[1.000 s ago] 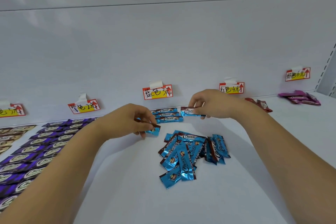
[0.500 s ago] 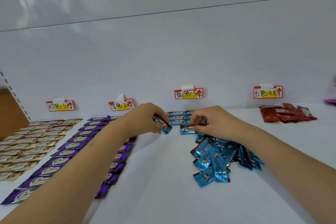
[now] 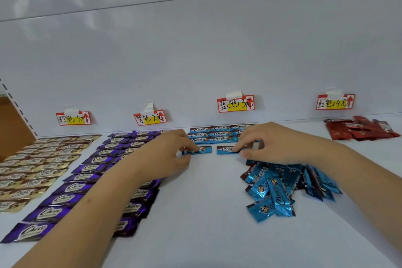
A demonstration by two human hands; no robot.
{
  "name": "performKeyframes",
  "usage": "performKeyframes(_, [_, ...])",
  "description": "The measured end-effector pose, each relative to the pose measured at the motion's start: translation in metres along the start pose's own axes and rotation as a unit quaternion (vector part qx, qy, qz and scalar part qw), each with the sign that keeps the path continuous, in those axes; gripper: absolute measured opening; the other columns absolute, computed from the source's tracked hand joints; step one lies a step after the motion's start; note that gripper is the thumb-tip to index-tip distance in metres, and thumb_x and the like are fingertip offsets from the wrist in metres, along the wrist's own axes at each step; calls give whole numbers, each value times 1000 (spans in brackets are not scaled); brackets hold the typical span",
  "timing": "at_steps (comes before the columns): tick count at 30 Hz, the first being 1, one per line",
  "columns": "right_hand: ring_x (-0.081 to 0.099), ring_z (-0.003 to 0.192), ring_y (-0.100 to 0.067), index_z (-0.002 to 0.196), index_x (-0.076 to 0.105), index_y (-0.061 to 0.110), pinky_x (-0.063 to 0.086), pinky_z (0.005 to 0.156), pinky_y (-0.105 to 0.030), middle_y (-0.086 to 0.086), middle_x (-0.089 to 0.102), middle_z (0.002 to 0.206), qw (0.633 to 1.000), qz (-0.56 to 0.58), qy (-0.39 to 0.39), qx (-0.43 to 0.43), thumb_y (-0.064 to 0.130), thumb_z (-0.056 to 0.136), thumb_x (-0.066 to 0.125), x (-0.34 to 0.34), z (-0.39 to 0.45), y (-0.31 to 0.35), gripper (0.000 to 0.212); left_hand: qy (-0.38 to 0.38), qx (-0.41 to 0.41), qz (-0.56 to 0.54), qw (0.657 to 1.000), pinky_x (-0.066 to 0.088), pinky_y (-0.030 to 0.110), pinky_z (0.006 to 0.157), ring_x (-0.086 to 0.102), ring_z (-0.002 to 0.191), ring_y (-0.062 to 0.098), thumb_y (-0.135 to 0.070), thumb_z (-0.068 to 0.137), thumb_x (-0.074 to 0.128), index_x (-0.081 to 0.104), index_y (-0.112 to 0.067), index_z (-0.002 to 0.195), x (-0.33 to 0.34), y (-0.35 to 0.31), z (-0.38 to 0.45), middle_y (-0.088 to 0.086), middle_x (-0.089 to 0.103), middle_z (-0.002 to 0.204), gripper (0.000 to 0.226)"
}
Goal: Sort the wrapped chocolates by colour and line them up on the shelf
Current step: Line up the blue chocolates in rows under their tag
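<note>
On the white shelf [image 3: 206, 213], my left hand [image 3: 167, 154] pinches a blue wrapped chocolate [image 3: 204, 150] lying flat in front of the blue rows [image 3: 214, 134]. Just to its right, my right hand [image 3: 267, 143] pinches a second blue chocolate [image 3: 226, 149], also flat on the shelf. The two bars lie end to end with a small gap between them. A loose heap of blue chocolates [image 3: 280, 189] sits below my right wrist. A blue price tag [image 3: 236, 103] hangs on the back wall above the rows.
Purple chocolates [image 3: 71, 189] lie in rows at the left, partly under my left forearm. Gold ones [image 3: 34, 165] fill the far left. A pile of red chocolates [image 3: 361, 130] sits at the back right under a red tag [image 3: 335, 102]. A shelf post [image 3: 17, 106] stands at the left.
Both hands have lowered their blue chocolates onto the shelf, side by side in front of the blue rows. The view has shifted left, bringing the gold rows into sight.
</note>
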State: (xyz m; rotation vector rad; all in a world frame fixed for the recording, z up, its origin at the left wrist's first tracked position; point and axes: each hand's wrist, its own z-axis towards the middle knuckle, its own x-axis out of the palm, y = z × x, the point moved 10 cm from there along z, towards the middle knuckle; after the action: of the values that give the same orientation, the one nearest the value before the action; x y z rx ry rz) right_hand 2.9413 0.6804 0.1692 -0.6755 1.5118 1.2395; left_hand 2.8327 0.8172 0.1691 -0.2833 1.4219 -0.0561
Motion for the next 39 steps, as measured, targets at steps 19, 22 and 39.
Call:
performKeyframes(19, [33, 129, -3, 142, 47, 33, 23, 110, -20, 14, 42, 142, 998, -59, 38, 3, 46, 98, 48, 15, 5, 11, 47, 15, -17, -8, 1000, 33, 1, 67, 44, 81, -11, -19, 98, 49, 57, -34, 133, 0, 7, 1, -11, 47, 124, 39])
performKeyframes(22, [31, 130, -3, 143, 46, 32, 23, 112, -22, 14, 40, 143, 998, -59, 37, 0, 48, 97, 48, 16, 6, 13, 48, 18, -18, -5, 1000, 34, 3, 66, 44, 80, -10, -20, 98, 49, 56, -33, 134, 1, 8, 1, -12, 47, 122, 39])
performKeyframes(39, [58, 92, -1, 101, 69, 32, 39, 72, -11, 19, 66, 98, 997, -14, -32, 69, 46, 92, 59, -36, -14, -36, 19, -41, 52, -88, 994, 42, 15, 77, 52, 95, -1, -43, 97, 49, 56, -41, 115, 8, -75, 0, -20, 54, 106, 20])
